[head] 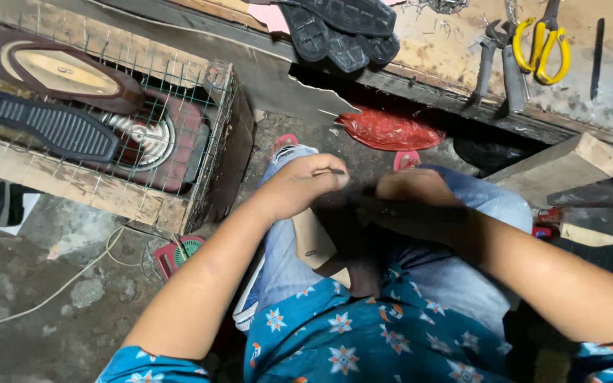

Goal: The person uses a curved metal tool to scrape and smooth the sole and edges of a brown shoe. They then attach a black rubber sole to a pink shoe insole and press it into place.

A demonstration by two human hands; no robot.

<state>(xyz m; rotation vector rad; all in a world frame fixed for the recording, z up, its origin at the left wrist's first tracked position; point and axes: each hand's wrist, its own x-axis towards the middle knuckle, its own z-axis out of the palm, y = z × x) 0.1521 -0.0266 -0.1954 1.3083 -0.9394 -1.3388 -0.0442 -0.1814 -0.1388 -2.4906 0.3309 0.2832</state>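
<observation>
Over my lap, my left hand (pixel 303 184) is closed around a thin brush-like tool whose dark tip pokes out to the right. My right hand (pixel 413 188) grips a dark shoe upper (pixel 363 213) that rests between my knees. Its tan insole (pixel 313 241) shows beneath my left wrist. Both hands nearly touch above the shoe, and my jeans and blue flowered shirt fill the lower frame.
A wire-mesh wooden box (pixel 179 206) at left holds a heater coil, with a brown shoe (pixel 58 71) and a black sole (pixel 44 124) on top. Black soles (pixel 342 28), pliers (pixel 494 60) and yellow scissors (pixel 544 42) lie on the bench. A red bag (pixel 388 131) lies on the floor.
</observation>
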